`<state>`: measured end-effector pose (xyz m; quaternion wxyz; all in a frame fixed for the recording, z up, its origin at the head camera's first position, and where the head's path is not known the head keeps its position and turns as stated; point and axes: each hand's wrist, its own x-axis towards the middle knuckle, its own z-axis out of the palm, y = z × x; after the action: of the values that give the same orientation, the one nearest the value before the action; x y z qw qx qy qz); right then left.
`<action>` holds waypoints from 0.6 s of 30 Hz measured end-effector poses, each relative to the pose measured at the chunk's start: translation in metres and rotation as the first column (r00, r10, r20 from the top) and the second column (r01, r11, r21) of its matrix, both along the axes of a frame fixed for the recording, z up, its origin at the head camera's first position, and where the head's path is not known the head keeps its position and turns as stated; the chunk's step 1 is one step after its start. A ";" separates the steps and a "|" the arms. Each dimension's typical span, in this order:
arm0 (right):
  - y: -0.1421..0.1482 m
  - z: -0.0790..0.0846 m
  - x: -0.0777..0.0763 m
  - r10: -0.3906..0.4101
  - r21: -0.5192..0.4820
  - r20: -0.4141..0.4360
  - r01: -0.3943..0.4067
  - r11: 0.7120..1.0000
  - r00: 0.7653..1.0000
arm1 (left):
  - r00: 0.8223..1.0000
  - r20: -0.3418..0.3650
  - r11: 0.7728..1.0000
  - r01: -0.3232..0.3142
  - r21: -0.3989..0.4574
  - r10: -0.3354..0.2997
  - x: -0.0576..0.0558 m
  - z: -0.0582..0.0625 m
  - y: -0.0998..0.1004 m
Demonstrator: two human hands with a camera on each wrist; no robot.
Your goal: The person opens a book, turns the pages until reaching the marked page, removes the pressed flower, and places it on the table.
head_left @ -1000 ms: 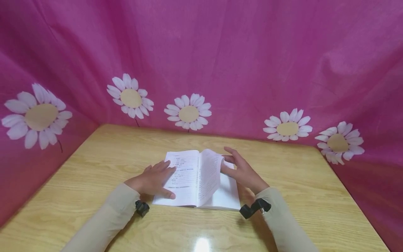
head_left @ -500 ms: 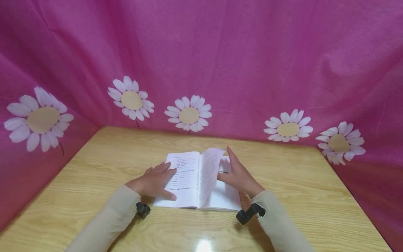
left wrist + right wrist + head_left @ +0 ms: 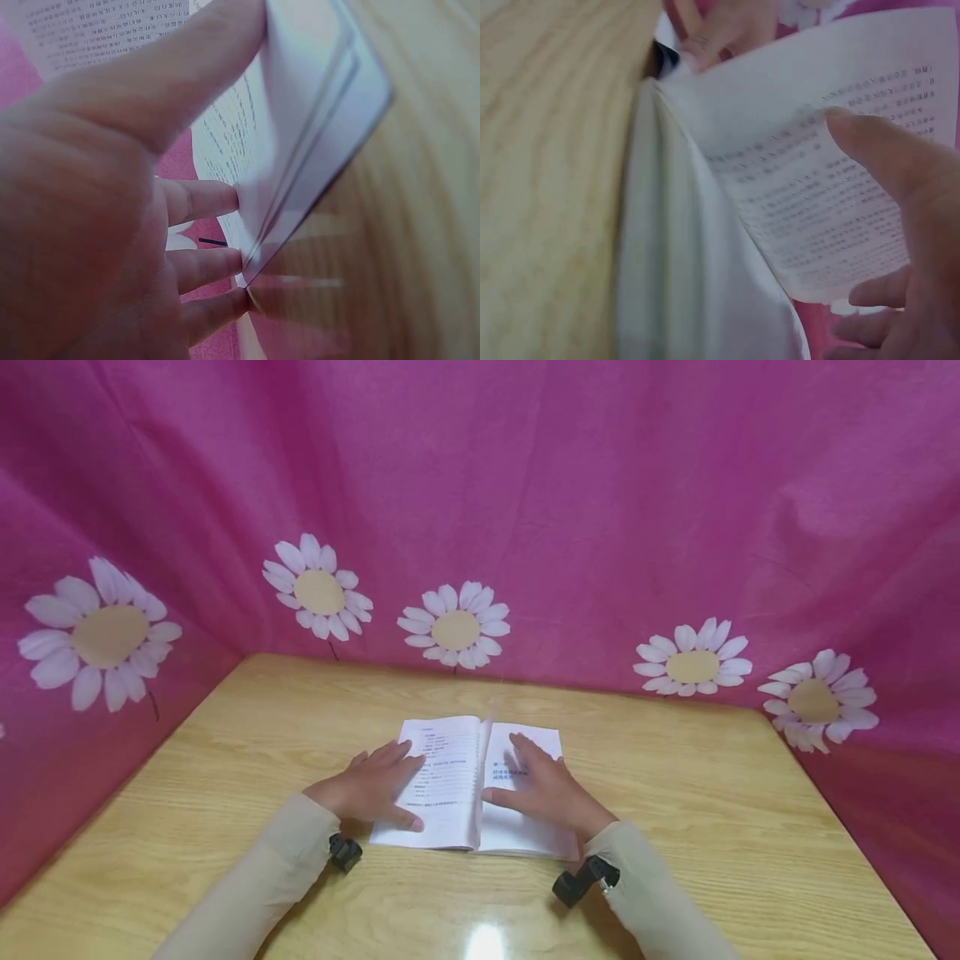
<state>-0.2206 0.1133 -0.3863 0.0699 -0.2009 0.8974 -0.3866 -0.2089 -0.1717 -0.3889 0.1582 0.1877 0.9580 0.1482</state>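
Note:
An open book (image 3: 453, 814) with printed white pages lies on the table. My left hand (image 3: 367, 789) rests on its left page with the fingers spread and the thumb near the lower part. In the left wrist view, the fingertips and thumb meet the outer edge of the pages (image 3: 292, 97). One leaf (image 3: 795, 180) stands nearly upright at the middle of the book, seen almost edge-on from the head. Over the right page, my right hand (image 3: 551, 797) has its fingers extended, thumb tip right at that raised leaf. Blue printed characters (image 3: 504, 771) show on the right page, partly covered by the fingers.
The book lies on a light wooden table (image 3: 712, 793). Behind and at both sides hangs a magenta cloth (image 3: 570, 510) with large white daisies (image 3: 453, 627). Each wrist wears a small black camera mount (image 3: 577, 883), over beige sleeves.
My right hand has moved left across the right page, swinging the leaf from the right side to nearly upright. The blue print beneath has come into view. My left hand has stayed in place.

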 end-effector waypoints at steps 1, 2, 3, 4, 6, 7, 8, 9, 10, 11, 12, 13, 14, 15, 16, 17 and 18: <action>-0.002 -0.001 0.002 0.014 0.024 0.000 -0.014 1.000 1.000 | 1.000 0.002 1.000 0.002 0.000 -0.002 0.000 0.000 0.000; -0.003 -0.001 0.003 0.027 0.043 -0.001 -0.027 0.999 1.000 | 1.000 0.003 1.000 0.003 0.001 -0.003 0.000 0.001 0.000; -0.005 -0.002 0.005 0.042 0.062 -0.007 -0.041 0.997 0.999 | 1.000 0.006 1.000 0.003 -0.001 -0.003 0.000 0.001 -0.001; -0.006 -0.002 0.007 0.053 0.068 -0.005 -0.052 0.996 0.999 | 1.000 0.007 1.000 0.003 -0.003 -0.003 -0.001 0.001 0.000; -0.009 -0.004 0.010 0.076 0.074 -0.019 -0.074 0.994 0.997 | 1.000 0.009 1.000 -0.001 -0.015 0.002 -0.002 0.001 0.000; -0.010 -0.004 0.011 0.086 0.075 -0.029 -0.084 0.994 0.996 | 1.000 0.010 1.000 -0.002 -0.022 0.002 -0.002 0.001 0.000; -0.011 -0.005 0.012 0.098 0.075 -0.043 -0.094 0.993 0.994 | 1.000 0.010 1.000 -0.002 -0.030 0.003 -0.003 0.001 0.000; -0.012 -0.006 0.013 0.107 0.079 -0.049 -0.103 0.992 0.993 | 1.000 0.009 0.999 -0.002 -0.034 0.002 -0.003 0.001 0.000; -0.013 -0.006 0.014 0.116 0.082 -0.051 -0.112 0.990 0.992 | 1.000 0.007 0.999 0.000 -0.036 0.001 -0.003 0.001 0.000; -0.013 -0.006 0.015 0.126 0.088 -0.056 -0.121 0.989 0.990 | 1.000 0.005 0.999 0.001 -0.038 -0.001 -0.003 0.001 0.000; -0.014 -0.007 0.016 0.134 0.098 -0.057 -0.128 0.987 0.989 | 1.000 0.002 0.999 0.005 -0.034 -0.005 -0.003 0.000 0.000; -0.015 -0.007 0.017 0.142 0.104 -0.057 -0.136 0.985 0.988 | 1.000 0.002 1.000 0.006 -0.026 -0.006 -0.003 0.000 -0.001; -0.015 -0.007 0.017 0.151 0.105 -0.061 -0.144 0.984 0.987 | 1.000 0.001 1.000 0.007 -0.015 -0.007 -0.003 0.000 -0.002; -0.015 -0.007 0.017 0.157 0.113 -0.058 -0.150 0.982 0.986 | 1.000 0.000 1.000 0.010 -0.007 -0.010 -0.004 0.000 -0.003; -0.016 -0.007 0.018 0.162 0.119 -0.057 -0.154 0.981 0.985 | 1.000 -0.001 1.000 0.015 0.003 -0.015 -0.005 -0.001 -0.004; -0.016 -0.008 0.018 0.166 0.123 -0.061 -0.158 0.980 0.984 | 1.000 0.001 1.000 0.019 0.014 -0.019 -0.005 -0.001 -0.006; -0.016 -0.009 0.017 0.168 0.127 -0.063 -0.159 0.979 0.984 | 1.000 0.006 0.999 0.023 0.029 -0.023 -0.006 -0.001 -0.008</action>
<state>-0.2032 0.0972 -0.3951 0.0805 -0.2832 0.9018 -0.3164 -0.2150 -0.1792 -0.3897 0.1600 0.2005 0.9531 0.1609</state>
